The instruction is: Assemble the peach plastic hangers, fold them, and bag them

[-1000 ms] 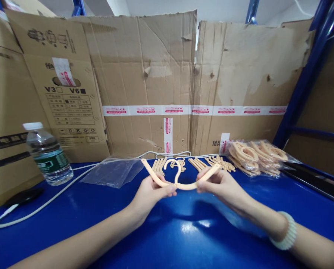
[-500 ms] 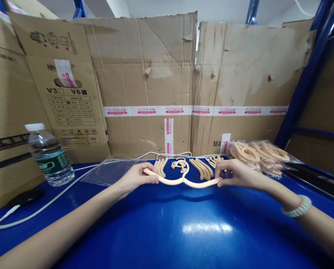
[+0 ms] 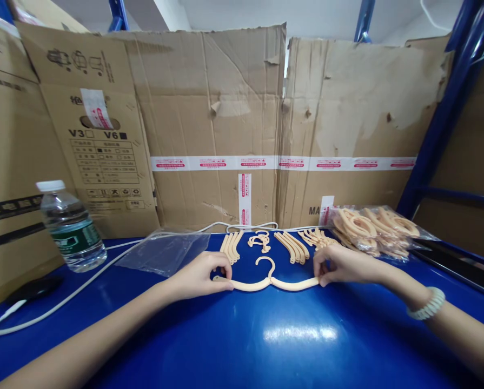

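Between my two hands a beige clothes hanger (image 3: 292,284) is spread wide, its hook pointing toward the back of the table. My left hand (image 3: 203,276) pinches the end of its left arm between thumb and fingers. Around the tip of the right arm, my right hand (image 3: 337,265) is closed the same way. Behind the hanger lie a row of loose curved arms (image 3: 231,247), a small heap of hooks (image 3: 259,241) and a second row of curved arms (image 3: 292,247). More beige pieces (image 3: 315,237) lie partly behind my right hand.
Clear bags of beige parts (image 3: 373,229) sit at the back right beside a dark flat device (image 3: 461,265). A water bottle (image 3: 72,229), a white cable (image 3: 69,294) and an empty plastic bag (image 3: 164,254) are at left. Cardboard sheets (image 3: 209,124) stand behind the blue table (image 3: 242,340).
Both hands have brought the hanger down and nearer to me, onto or close to the tabletop. Its hook now lies flatter and shows apart from the pieces behind.
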`<state>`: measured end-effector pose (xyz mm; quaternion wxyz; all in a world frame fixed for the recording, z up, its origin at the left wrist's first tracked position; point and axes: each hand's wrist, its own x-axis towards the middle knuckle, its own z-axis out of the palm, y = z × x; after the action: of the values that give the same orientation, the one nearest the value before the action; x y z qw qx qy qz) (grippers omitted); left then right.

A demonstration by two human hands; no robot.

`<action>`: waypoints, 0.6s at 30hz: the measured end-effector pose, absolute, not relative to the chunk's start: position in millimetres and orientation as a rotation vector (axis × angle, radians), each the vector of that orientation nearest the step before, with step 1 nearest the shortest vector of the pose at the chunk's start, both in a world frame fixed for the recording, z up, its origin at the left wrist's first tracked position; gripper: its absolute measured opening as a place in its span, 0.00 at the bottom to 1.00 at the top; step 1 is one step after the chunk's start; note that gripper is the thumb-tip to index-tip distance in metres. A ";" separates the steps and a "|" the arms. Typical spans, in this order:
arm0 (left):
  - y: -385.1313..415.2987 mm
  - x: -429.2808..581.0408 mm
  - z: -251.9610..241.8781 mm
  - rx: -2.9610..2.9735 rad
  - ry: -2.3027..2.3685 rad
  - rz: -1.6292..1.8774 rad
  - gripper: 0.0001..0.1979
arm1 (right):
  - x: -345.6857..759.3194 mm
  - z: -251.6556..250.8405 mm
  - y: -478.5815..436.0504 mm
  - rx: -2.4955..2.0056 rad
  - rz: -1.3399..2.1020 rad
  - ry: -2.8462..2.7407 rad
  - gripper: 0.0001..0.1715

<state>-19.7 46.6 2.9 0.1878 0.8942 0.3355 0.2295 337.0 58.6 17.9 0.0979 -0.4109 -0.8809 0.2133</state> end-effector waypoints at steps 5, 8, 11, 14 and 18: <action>49.3 -19.0 -6.7 2.556 1.003 0.735 0.05 | 337.0 15.8 60.7 -1.262 0.553 -2.563 0.05; 50.8 -18.0 -12.3 2.562 1.041 0.785 0.05 | 337.6 12.1 62.9 -1.295 0.504 -2.538 0.05; 50.7 -17.2 -15.6 2.559 1.067 0.819 0.05 | 337.3 9.8 63.5 -1.313 0.476 -2.527 0.05; 49.1 -17.2 -17.4 2.553 1.080 0.845 0.04 | 336.1 9.8 62.1 -1.323 0.468 -2.524 0.06; 48.4 -17.4 -19.0 2.520 1.107 0.909 0.05 | 338.6 12.6 61.0 -1.348 0.481 -2.527 0.06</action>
<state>-17.4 48.4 -19.0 0.1211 0.8629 0.3791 0.3114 338.6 61.0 12.6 0.1187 -0.4608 -0.8640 0.1644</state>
